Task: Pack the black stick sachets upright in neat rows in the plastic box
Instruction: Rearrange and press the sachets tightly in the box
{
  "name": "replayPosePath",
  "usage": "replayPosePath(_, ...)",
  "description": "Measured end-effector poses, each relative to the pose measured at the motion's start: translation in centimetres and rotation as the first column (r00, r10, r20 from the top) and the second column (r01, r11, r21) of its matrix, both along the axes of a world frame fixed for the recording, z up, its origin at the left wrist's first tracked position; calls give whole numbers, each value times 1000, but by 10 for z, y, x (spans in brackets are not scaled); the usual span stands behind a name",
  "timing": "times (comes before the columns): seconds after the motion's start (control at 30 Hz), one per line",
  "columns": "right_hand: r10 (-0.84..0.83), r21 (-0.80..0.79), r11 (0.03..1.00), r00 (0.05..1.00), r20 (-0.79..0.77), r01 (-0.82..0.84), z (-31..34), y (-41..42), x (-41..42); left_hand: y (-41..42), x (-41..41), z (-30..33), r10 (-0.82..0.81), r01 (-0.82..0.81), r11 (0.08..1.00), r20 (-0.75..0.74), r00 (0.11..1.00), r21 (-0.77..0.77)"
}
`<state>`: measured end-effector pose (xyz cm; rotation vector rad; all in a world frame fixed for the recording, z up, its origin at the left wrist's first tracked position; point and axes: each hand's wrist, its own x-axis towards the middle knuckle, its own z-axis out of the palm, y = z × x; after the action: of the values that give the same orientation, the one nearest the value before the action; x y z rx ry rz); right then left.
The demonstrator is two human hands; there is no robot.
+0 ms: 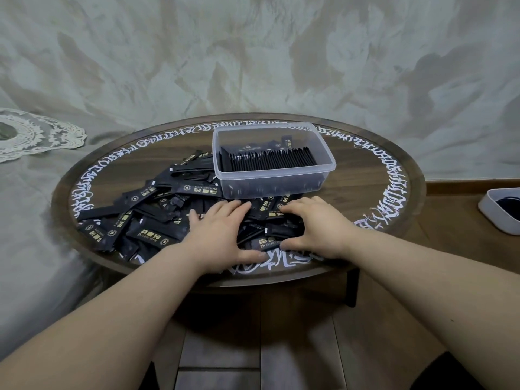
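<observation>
At six o'clock of the plastic box (274, 175), our left hand (222, 232) and right hand (315, 225) rest spread, gripping nothing, on loose sachets (146, 218) lying flat, long axes mixed; both equally near

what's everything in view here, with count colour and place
plastic box: one, clear, far middle of the table
packed sachets: a row, too many to count, black, upright in the box
loose sachets: a pile, uncounted, black with gold print, left and near part of the table
table: one, round, dark wood with white lettering
doily: one, white lace, far left
tray: one, white, right edge, partly cut off
left hand: on the pile, fingers spread
right hand: on the pile, fingers spread
</observation>
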<state>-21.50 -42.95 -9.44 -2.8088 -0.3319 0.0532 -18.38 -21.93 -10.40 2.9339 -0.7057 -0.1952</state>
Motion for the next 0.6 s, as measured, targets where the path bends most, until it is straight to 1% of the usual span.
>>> replayPosePath(0.07,21,-1,1000,1000,19,-21,-1,4,1,0,1,-4,-6,6,999,-13,1000,-40)
replayPosePath(0.17,53,-20,998,998,21,-52,1,1,3,0,7,-5,-69,74,989,44,997,-125)
replayPosePath(0.23,58,-48,997,998,-14,-59,5,-5,2,0,8,-4,-70,81,984,75,995,-159)
replayPosePath(0.3,45,-80,996,998,-42,-48,6,-10,1,1,6,-3,-53,65,993,114,992,-99)
replayPosePath(0.37,41,-109,993,999,-10,-41,4,-10,0,1,4,-4,-35,38,999,117,993,-27)
replayPosePath(0.4,48,-133,990,999,24,-44,3,-8,-1,2,5,-5,-26,28,999,99,995,-18)
replayPosePath(0.47,72,-190,980,994,82,-56,0,-1,-1,2,6,-6,-14,16,999,79,997,-28)
replayPosePath(0.6,100,-238,969,986,135,-66,0,4,1,0,12,-5,-14,29,996,161,987,-88)
